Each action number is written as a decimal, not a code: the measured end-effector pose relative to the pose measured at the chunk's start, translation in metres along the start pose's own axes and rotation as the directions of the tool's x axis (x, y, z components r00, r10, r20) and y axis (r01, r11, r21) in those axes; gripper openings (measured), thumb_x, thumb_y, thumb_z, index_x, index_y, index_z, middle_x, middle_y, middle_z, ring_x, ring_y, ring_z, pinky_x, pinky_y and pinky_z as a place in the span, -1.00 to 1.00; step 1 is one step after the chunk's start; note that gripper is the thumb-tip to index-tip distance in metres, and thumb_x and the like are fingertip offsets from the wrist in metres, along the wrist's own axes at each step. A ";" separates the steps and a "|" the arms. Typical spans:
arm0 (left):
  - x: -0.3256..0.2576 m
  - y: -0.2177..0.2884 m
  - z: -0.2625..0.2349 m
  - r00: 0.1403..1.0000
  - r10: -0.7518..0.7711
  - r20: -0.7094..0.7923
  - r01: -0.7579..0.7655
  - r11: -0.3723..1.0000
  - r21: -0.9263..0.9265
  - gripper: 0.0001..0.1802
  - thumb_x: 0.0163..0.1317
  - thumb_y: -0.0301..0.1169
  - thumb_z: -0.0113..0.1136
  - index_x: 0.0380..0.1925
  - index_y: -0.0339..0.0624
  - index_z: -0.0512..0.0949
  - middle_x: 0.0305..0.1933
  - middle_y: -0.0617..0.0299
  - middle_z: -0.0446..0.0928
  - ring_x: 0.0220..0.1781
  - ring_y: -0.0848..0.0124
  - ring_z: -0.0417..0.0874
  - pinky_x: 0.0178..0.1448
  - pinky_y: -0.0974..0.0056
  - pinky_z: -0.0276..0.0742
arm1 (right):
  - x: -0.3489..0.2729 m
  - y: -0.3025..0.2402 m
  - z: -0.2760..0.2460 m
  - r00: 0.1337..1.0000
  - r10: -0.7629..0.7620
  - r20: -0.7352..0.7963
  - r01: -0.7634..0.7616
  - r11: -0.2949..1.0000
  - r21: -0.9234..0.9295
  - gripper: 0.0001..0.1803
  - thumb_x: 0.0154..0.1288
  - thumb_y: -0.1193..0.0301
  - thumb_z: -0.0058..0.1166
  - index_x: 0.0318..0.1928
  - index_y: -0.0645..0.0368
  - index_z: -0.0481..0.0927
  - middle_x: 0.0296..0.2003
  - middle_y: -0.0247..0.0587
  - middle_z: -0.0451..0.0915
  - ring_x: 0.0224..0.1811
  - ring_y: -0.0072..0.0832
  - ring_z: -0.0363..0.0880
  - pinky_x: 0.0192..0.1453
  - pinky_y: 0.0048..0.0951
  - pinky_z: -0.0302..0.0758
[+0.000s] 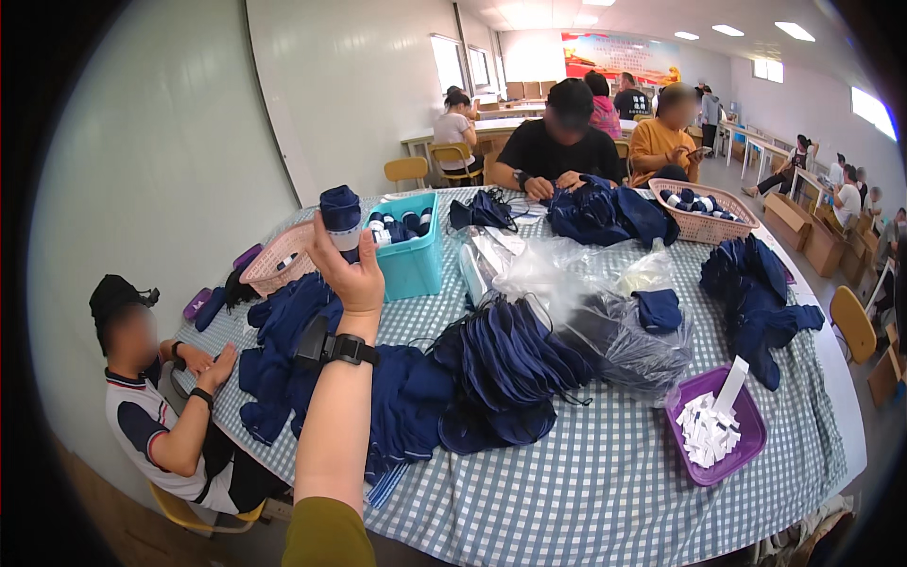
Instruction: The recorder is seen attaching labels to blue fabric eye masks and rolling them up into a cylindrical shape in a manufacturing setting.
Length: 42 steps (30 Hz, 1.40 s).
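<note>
My left hand is raised over the left side of the table, its fingers closed round a rolled navy cloth bundle with a pale band about it. Just right of this bundle stands a turquoise basket holding several similar banded rolls. Beneath my forearm lies a heap of navy cloth pieces. A fanned stack of navy caps or cap-like pieces with cords lies right of it. My right hand does not show.
A purple tray of white paper slips sits at the right. Clear plastic bags fill the middle. Pink baskets stand at the far right and left. Co-workers sit at the left and across the table.
</note>
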<state>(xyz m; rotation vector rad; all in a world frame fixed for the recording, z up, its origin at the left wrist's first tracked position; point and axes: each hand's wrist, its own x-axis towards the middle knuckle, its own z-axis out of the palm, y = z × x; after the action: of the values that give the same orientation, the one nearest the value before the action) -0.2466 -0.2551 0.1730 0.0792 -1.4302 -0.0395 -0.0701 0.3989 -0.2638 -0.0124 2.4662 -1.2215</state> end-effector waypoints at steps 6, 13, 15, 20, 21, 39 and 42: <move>-0.005 -0.038 0.043 0.926 -0.188 0.327 0.174 0.982 0.072 -0.10 0.43 -0.23 0.17 0.55 -0.27 -0.14 0.39 -0.26 0.14 0.41 -0.20 0.24 0.43 -0.03 0.29 | 0.006 0.009 0.004 0.992 -0.108 -0.069 0.104 0.993 -0.059 -0.64 0.41 0.37 0.16 0.00 0.49 0.57 -0.11 0.20 0.70 -0.07 -0.07 0.70 -0.01 -0.19 0.59; -0.030 -0.076 0.025 0.725 -0.467 0.507 0.508 0.859 0.065 -0.16 0.40 -0.50 0.07 0.56 -0.22 -0.15 0.62 -0.24 -0.14 0.55 -0.09 0.19 0.49 0.12 0.31 | -0.012 -0.001 0.011 0.965 -0.183 -0.189 0.194 0.980 0.043 -0.51 0.41 0.26 0.18 0.12 0.45 0.50 -0.04 0.23 0.67 -0.01 0.02 0.67 0.07 -0.15 0.56; -0.025 -0.075 0.010 0.791 -0.437 0.428 0.401 0.899 0.178 -0.36 0.34 -0.56 0.09 0.42 -0.22 0.21 0.48 -0.21 0.19 0.25 -0.02 0.55 0.27 0.16 0.54 | -0.017 -0.017 0.005 0.996 0.081 -0.034 -0.082 0.996 -0.031 -0.47 0.40 0.27 0.16 0.20 0.43 0.44 0.03 0.26 0.64 0.06 0.02 0.64 0.15 -0.15 0.52; -0.004 -0.050 -0.028 0.802 -0.462 0.379 0.420 0.887 0.191 -0.75 0.21 -0.56 0.15 -0.09 -0.21 0.60 -0.10 0.00 0.61 -0.26 0.23 0.69 -0.10 0.19 0.61 | -0.023 -0.053 0.003 0.999 -0.035 0.012 0.035 0.998 -0.043 -0.56 0.38 0.31 0.15 0.09 0.45 0.54 -0.03 0.27 0.66 0.04 -0.03 0.66 0.11 -0.17 0.54; -0.001 -0.044 -0.033 0.776 -0.504 0.378 0.471 0.863 0.184 -0.78 0.20 -0.55 0.16 -0.15 -0.19 0.64 -0.17 0.03 0.64 -0.30 0.24 0.70 -0.14 0.20 0.60 | -0.022 -0.056 0.004 0.996 -0.082 0.028 0.082 0.997 -0.003 -0.57 0.38 0.30 0.16 0.06 0.45 0.56 -0.04 0.27 0.66 0.04 -0.03 0.66 0.10 -0.17 0.54; -0.008 0.167 -0.193 0.690 -0.155 0.707 0.427 0.876 -0.225 -0.88 0.05 -0.72 0.18 -0.50 -0.27 0.59 -0.36 0.13 0.65 -0.42 0.37 0.64 -0.35 0.37 0.52 | -0.060 -0.236 -0.091 0.500 -0.713 0.492 0.194 0.646 0.739 -0.75 0.42 0.28 0.21 -0.26 0.24 0.65 -0.38 -0.19 0.65 -0.45 -0.40 0.56 -0.30 -0.38 0.51; -0.024 0.192 -0.223 0.545 -0.165 0.822 0.576 0.786 -0.223 -0.88 0.01 -0.69 0.22 -0.52 -0.24 0.60 -0.34 0.12 0.68 -0.35 0.34 0.70 -0.28 0.35 0.56 | -0.057 -0.271 -0.101 0.275 -0.871 0.407 0.241 0.472 0.848 -0.56 0.43 0.18 0.17 -0.55 0.20 0.55 -0.42 -0.09 0.64 -0.44 -0.30 0.55 -0.33 -0.30 0.44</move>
<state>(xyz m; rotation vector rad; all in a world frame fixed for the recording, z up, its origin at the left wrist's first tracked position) -0.0329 -0.0548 0.1335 -0.0410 -2.2150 -0.9129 -0.0954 0.3177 0.0180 -1.2184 1.0094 -1.7508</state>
